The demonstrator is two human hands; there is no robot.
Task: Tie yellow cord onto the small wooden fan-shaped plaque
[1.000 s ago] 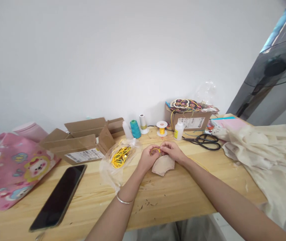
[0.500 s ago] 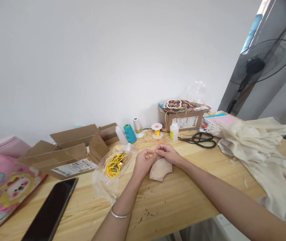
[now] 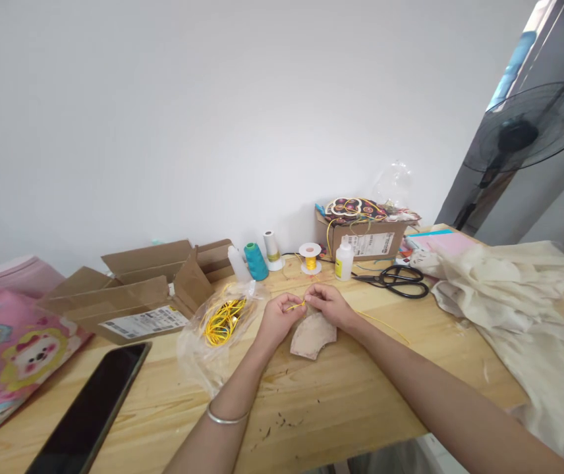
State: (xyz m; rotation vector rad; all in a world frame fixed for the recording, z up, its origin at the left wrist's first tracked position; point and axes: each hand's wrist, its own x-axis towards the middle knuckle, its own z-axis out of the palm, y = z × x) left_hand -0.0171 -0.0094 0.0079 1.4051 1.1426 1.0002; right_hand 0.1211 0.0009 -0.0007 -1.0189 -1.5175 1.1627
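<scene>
Just beyond a beige fabric piece (image 3: 313, 336), my two hands meet with their fingertips close together. My left hand (image 3: 282, 318) pinches a thin yellow cord (image 3: 296, 305). Facing it, my right hand (image 3: 328, 305) is also closed at the fingertips on the cord. The fabric piece has a curved cut-out on its right edge and hangs or lies under my fingers; I cannot tell which. A loose length of the cord trails from behind my right wrist along the table.
Left of my hands lies a clear bag of yellow cord (image 3: 225, 321), near an open cardboard box (image 3: 138, 289) and a phone (image 3: 91, 401). Behind stand a teal thread cone (image 3: 255, 262), a yellow spool (image 3: 310, 260) and a white bottle (image 3: 344, 262). Black scissors (image 3: 400, 281) and cream cloth (image 3: 504, 276) are right.
The camera view has shifted slightly. My hands stay pinched together on the yellow cord, with only a small shift of the fingers.
</scene>
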